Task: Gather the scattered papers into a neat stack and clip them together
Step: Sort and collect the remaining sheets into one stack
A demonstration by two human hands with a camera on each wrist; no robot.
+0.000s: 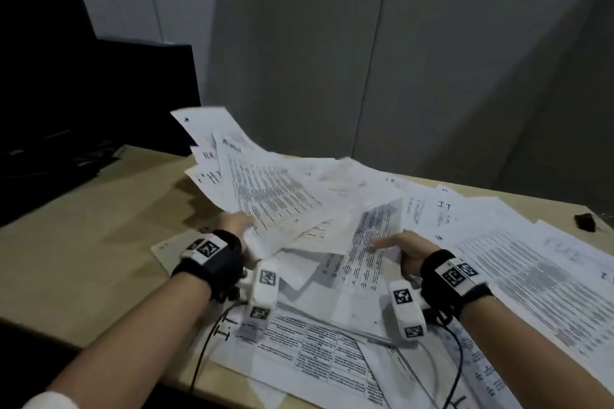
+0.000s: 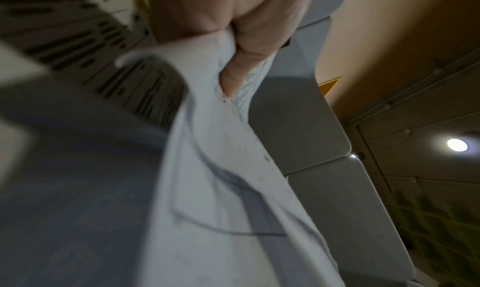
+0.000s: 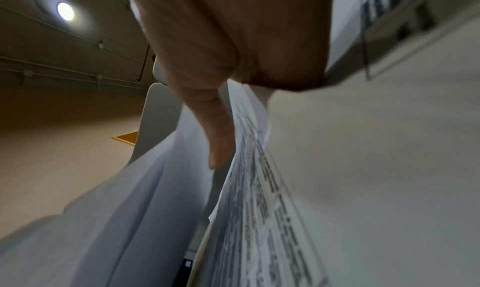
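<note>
My left hand [image 1: 237, 222] grips the near edge of a loose, fanned bundle of printed papers [image 1: 265, 189] and holds it tilted up off the table. In the left wrist view its thumb [image 2: 236, 71] pinches the bent sheets [image 2: 221, 168]. My right hand [image 1: 403, 247] holds a printed sheet [image 1: 368, 242] at its near right edge, thumb on top. The right wrist view shows that thumb [image 3: 215, 131] lying along the sheet [image 3: 259, 209]. More papers [image 1: 518, 272] lie scattered and overlapping over the table's right half. A small black clip [image 1: 585, 222] lies at the far right.
The light wooden table [image 1: 83, 242] shows bare surface on its left part. Black monitors [image 1: 99, 93] and a dark keyboard [image 1: 50, 156] stand at the back left. A grey partition wall runs behind the table. Some sheets [image 1: 315, 359] hang over the near edge.
</note>
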